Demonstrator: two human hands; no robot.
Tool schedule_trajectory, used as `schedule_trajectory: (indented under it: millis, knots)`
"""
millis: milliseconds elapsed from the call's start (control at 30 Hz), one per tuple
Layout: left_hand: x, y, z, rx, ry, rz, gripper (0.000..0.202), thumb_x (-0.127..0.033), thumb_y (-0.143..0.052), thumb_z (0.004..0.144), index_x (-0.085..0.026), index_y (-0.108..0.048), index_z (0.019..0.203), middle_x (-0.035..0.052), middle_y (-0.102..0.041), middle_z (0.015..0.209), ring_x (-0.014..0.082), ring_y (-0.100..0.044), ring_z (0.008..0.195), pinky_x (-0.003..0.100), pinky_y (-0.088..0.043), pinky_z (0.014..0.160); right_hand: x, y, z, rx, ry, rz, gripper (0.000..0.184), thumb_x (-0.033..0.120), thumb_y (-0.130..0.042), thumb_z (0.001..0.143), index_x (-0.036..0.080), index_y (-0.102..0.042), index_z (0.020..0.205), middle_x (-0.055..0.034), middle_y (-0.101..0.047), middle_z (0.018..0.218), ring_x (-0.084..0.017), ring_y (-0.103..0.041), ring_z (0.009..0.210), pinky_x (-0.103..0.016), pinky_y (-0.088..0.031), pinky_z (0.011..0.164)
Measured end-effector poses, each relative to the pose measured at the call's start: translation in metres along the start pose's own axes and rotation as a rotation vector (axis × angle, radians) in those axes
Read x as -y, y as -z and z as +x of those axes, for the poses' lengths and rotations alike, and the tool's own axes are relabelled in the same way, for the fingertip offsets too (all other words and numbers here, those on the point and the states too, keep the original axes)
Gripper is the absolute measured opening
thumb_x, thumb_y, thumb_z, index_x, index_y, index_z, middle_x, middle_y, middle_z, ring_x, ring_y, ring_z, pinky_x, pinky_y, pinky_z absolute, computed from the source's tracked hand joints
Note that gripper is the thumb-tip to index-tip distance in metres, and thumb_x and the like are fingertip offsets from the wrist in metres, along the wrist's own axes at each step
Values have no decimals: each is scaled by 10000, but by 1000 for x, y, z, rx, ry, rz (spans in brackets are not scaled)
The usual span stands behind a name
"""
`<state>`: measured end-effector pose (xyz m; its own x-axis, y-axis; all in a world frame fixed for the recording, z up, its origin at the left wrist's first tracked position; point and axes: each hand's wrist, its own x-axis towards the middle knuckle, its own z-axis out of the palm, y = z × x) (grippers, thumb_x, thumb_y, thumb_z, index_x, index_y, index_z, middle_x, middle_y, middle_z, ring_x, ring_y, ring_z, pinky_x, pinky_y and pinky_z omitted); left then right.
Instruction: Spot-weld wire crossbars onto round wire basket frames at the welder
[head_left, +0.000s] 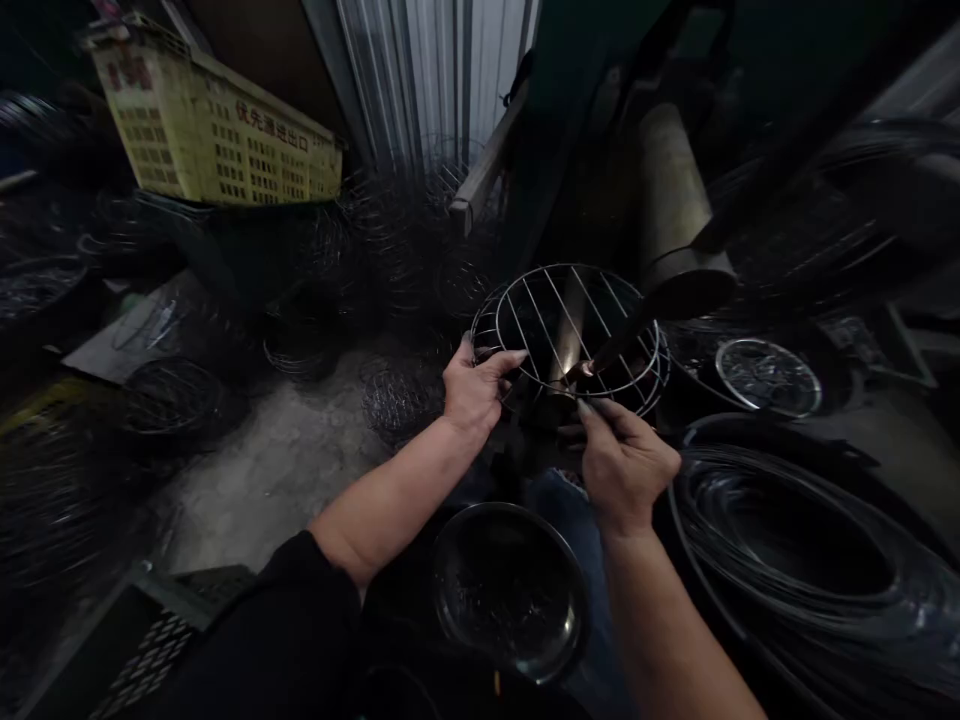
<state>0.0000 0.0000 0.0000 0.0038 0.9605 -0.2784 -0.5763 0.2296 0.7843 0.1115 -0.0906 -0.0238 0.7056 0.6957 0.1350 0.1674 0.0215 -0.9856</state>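
Note:
A round chrome wire basket (pixel 570 338) with parallel bars across its top is tilted up in front of me. My left hand (pixel 474 392) grips its left rim, fingers over the wires. My right hand (pixel 622 462) pinches the lower rim near a dark tapered metal rod (pixel 630 335), whose tip reaches the wires. The basket's underside is in shadow. Below my hands, a round steel bowl (pixel 510 590) sits near my lap.
Large coils of dark wire (pixel 795 540) lie to the right beside a round wire frame (pixel 768 377). Several wire baskets (pixel 401 400) lie on the concrete floor (pixel 262 480) to the left. A yellow plastic crate (pixel 214 130) and corrugated metal sheeting (pixel 427 70) stand behind.

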Motion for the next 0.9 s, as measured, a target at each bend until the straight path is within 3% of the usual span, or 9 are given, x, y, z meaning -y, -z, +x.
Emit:
schedule_trajectory:
  millis: [333,700,800,900]
  knots:
    - [-4,-12,13,19,-14,9,511,-133,-829,489,-199,-539,904,-94,-520,656,43,-472,495,180,-320,441,-1,-7,16,-27,52,3,253,391,-708,747,153,-753,820,-34,-726,687,-176,-677,522,-260,-524,500]
    - [-3,-15,23,-22,-3,25,477,-123,-818,508,-204,-519,872,-75,-544,662,61,-483,516,182,-290,444,2,-9,25,19,-38,92,272,390,-741,711,142,-752,824,-9,-677,597,-163,-641,470,-236,-480,422]
    - [-2,-16,24,-61,29,19,498,-93,-808,533,-200,-545,943,-79,-527,653,61,-473,513,184,-297,452,-2,0,20,77,-66,65,308,396,-787,698,136,-767,860,-15,-688,622,-152,-633,480,-217,-454,405]
    - [-1,-17,25,-109,63,3,641,-49,-789,559,-198,-564,1140,-90,-508,639,65,-468,511,183,-300,455,-10,5,14,52,-66,48,331,381,-808,689,129,-775,901,-7,-678,603,-141,-614,464,-213,-446,405]
